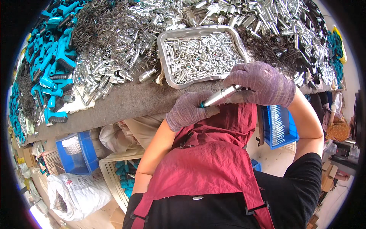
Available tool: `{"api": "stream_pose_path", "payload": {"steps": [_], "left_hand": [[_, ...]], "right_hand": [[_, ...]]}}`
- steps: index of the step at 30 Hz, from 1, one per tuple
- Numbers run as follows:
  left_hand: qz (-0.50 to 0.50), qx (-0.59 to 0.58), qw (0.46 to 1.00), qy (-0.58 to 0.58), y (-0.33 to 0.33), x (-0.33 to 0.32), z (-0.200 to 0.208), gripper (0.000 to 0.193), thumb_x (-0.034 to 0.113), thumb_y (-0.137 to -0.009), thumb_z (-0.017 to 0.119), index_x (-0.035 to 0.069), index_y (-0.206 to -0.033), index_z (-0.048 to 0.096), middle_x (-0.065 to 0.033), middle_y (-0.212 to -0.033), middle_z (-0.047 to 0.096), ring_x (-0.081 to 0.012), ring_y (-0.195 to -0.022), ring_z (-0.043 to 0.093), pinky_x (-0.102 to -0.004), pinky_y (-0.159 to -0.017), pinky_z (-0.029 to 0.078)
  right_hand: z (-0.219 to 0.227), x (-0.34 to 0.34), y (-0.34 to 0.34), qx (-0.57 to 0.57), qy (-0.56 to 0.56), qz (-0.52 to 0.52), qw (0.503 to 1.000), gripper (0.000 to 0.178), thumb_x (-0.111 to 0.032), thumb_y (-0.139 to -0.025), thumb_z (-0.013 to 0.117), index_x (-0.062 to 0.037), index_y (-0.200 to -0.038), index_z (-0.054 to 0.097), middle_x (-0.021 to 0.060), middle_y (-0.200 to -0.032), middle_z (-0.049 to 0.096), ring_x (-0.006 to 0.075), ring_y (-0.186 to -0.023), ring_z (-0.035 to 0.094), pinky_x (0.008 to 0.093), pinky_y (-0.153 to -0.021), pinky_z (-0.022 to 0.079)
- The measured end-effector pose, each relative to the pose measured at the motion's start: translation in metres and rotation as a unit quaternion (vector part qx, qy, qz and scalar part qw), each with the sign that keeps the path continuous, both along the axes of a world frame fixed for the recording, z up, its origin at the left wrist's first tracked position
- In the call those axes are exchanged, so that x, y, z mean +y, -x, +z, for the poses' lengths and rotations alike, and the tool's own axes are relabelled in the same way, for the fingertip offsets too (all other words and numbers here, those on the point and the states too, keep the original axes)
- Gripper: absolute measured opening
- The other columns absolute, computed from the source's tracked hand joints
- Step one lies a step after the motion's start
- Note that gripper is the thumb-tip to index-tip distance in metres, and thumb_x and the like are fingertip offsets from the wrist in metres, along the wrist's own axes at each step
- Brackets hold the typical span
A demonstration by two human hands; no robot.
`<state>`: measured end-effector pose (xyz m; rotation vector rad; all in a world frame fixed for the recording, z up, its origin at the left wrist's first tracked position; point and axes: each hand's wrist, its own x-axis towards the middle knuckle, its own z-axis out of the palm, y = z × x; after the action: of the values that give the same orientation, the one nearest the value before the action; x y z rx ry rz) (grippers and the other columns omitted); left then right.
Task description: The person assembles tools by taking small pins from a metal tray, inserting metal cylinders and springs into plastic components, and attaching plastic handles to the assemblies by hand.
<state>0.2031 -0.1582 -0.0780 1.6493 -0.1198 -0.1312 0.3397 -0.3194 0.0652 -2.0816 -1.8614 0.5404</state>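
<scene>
In front of my apron, just below the table's near edge, both gloved hands hold a silver metal tube (220, 96) with a teal end. My left hand (189, 111) is closed round the teal end, most of which its fingers hide. At the tube's upper right end, my right hand (263, 84) pinches with thumb and fingers; whether a smaller part is also between them I cannot tell. Just beyond the hands stands a rectangular metal tray (162, 53) full of small silver pins and fittings. The tube slants up to the right.
Teal handles (57, 57) are heaped at the left of the table, beside wire springs (89, 32) and silver fittings. More silver tubes (263, 17) lie at the far right. Below are blue bins (89, 154), a cream crate (108, 171) and a white sack (82, 194).
</scene>
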Motion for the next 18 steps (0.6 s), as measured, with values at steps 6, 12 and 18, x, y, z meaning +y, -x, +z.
{"api": "stream_pose_path", "payload": {"steps": [6, 12, 18], "left_hand": [[0.0, -0.005, 0.999, -0.039, 0.002, 0.002, 0.014, 0.039, 0.03, -0.075, 0.071, 0.011, -0.108, 0.064, -0.0077, -0.087, 0.066, -0.0129, -0.079, 0.061, -0.0302, -0.074, 0.047], [0.003, -0.008, 1.0, -0.002, 0.001, 0.001, -0.001, 0.04, 0.032, -0.076, 0.071, 0.009, -0.107, 0.063, -0.0083, -0.085, 0.066, -0.0128, -0.077, 0.061, -0.0299, -0.073, 0.047], [-0.019, 0.009, 0.999, -0.027, 0.0, 0.003, 0.007, 0.042, 0.034, -0.076, 0.071, 0.008, -0.108, 0.063, -0.0089, -0.085, 0.066, -0.0134, -0.078, 0.061, -0.0301, -0.073, 0.047]], "right_hand": [[-0.008, -0.001, 0.001, -0.073, -0.005, 0.01, 0.997, 0.033, -0.032, -0.078, 0.067, -0.0054, -0.097, 0.061, 0.0124, -0.08, 0.059, 0.031, -0.074, 0.06, 0.0386, -0.065, 0.048], [0.004, 0.001, 0.007, -0.021, 0.003, -0.042, 0.999, 0.038, -0.036, -0.078, 0.067, -0.0053, -0.099, 0.06, 0.0121, -0.079, 0.06, 0.0301, -0.075, 0.062, 0.0374, -0.065, 0.048], [-0.004, -0.005, -0.001, -0.057, 0.044, -0.006, 0.997, 0.038, -0.034, -0.076, 0.069, -0.0052, -0.1, 0.06, 0.0125, -0.078, 0.06, 0.0295, -0.075, 0.062, 0.0368, -0.065, 0.048]]}}
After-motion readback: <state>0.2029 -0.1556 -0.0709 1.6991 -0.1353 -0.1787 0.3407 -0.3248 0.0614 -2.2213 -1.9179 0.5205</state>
